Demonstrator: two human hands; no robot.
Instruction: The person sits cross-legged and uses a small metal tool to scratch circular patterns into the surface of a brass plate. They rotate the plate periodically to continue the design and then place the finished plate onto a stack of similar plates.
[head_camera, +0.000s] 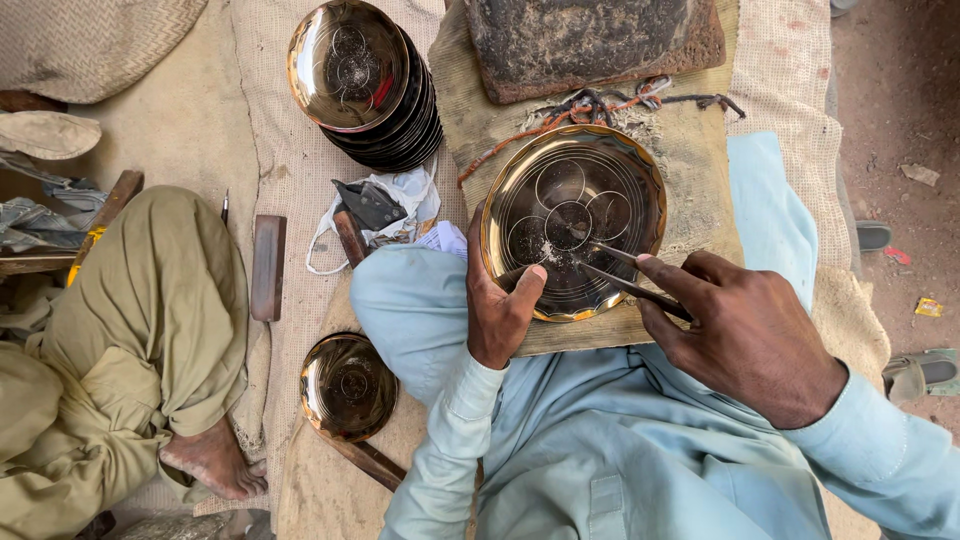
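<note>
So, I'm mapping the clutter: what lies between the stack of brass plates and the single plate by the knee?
In the head view, a white plastic bag holding a dark tool.

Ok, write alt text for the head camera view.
Seen from above, the left hand steadies a shiny brass plate on a board while the right hand holds metal dividers to its circle-marked surface. A stack of plates lies nearby, beside another seated person's leg.

Our left hand (500, 305) — fingers curled, thumb stretched forward and pressed flat, pale-blue sleeve bent at the elbow. Our right hand (745, 335) — knuckles up, forefinger extended, fingers pinched closed, forearm entering from lower right.
</note>
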